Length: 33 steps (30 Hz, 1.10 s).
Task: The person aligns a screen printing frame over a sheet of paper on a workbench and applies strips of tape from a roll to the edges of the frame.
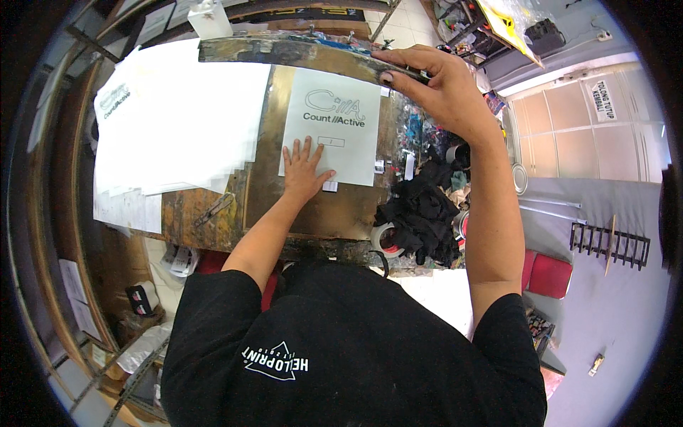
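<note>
My left hand [304, 169] lies flat, fingers spread, on the lower left part of a white printed sheet [334, 128] that rests on a worn brown print board [274, 178]. My right hand [434, 84] grips the near edge of a raised, ink-stained screen frame [284, 51] held up above the far end of the sheet. A small white tab [330, 186] sits at the sheet's near edge beside my thumb.
A fanned stack of white printed sheets [178, 121] covers the bench to the left. Black rags [423, 217], tape rolls [384, 238] and ink pots lie to the right of the board. A white bottle [210, 18] stands behind the frame. Grey floor lies on the right.
</note>
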{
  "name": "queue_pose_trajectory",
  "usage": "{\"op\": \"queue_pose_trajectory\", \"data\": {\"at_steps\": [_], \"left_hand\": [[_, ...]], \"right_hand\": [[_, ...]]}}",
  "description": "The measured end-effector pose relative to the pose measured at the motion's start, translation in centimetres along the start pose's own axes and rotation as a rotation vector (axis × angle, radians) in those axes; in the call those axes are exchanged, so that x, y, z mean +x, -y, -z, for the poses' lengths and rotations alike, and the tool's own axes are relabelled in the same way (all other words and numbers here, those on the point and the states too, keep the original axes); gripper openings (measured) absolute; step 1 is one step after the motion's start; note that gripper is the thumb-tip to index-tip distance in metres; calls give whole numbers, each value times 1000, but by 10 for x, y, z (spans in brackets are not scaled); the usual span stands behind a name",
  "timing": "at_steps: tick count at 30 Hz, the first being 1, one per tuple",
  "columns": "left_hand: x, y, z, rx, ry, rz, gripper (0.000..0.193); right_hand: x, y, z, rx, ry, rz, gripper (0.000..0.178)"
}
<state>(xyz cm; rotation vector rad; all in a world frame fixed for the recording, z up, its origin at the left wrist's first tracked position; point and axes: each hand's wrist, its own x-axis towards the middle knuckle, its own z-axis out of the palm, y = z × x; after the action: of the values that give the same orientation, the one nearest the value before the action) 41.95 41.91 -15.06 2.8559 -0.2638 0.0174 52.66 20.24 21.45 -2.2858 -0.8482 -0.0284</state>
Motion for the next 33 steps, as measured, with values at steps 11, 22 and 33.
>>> {"op": "queue_pose_trajectory", "data": {"at_steps": [11, 22, 33], "left_hand": [[0, -4, 9, 22, 63, 5, 88], [-33, 23, 85, -751, -158, 344, 70], [-144, 55, 90, -1293, 429, 629, 44]], "right_hand": [[-2, 0, -1, 32, -16, 1, 33], [-45, 10, -52, -182, -31, 36, 43], [-162, -36, -258, -48, 86, -85, 40]]}}
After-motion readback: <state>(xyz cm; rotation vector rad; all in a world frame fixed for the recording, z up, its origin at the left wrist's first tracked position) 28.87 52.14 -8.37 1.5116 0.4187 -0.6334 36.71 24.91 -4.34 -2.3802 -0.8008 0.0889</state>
